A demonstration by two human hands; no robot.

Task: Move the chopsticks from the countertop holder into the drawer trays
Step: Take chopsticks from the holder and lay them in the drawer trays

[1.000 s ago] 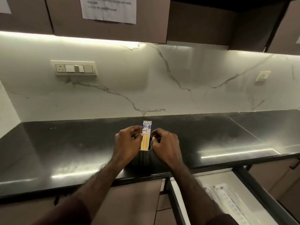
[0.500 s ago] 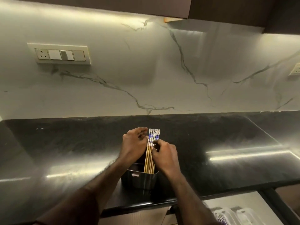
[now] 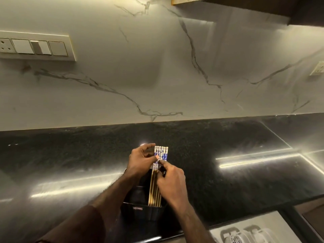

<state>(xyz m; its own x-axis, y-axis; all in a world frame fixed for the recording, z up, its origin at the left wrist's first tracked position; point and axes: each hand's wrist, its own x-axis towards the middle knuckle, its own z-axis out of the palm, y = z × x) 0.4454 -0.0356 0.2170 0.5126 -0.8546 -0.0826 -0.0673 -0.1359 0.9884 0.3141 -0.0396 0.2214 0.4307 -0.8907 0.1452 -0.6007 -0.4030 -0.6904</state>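
Note:
Several wooden chopsticks (image 3: 162,152) with blue-and-white patterned tops stand side by side in a dark metal holder (image 3: 142,212) near the front edge of the black countertop (image 3: 228,181). My left hand (image 3: 142,161) pinches the patterned upper part of the bundle from the left, thumb across the front. From the right, my right hand (image 3: 172,183) curls its fingers round the chopsticks' wooden shafts just above the holder. At the bottom right lies the open drawer (image 3: 273,218) with white trays (image 3: 249,234).
A white marble backsplash (image 3: 157,76) rises behind the counter. It carries a switch plate (image 3: 35,46) at the left and a socket (image 3: 318,68) at the far right. Dark upper cabinets (image 3: 263,7) hang overhead.
The camera has tilted down and closer. My right hand has slid lower along the chopsticks, and the holder now shows beneath both hands.

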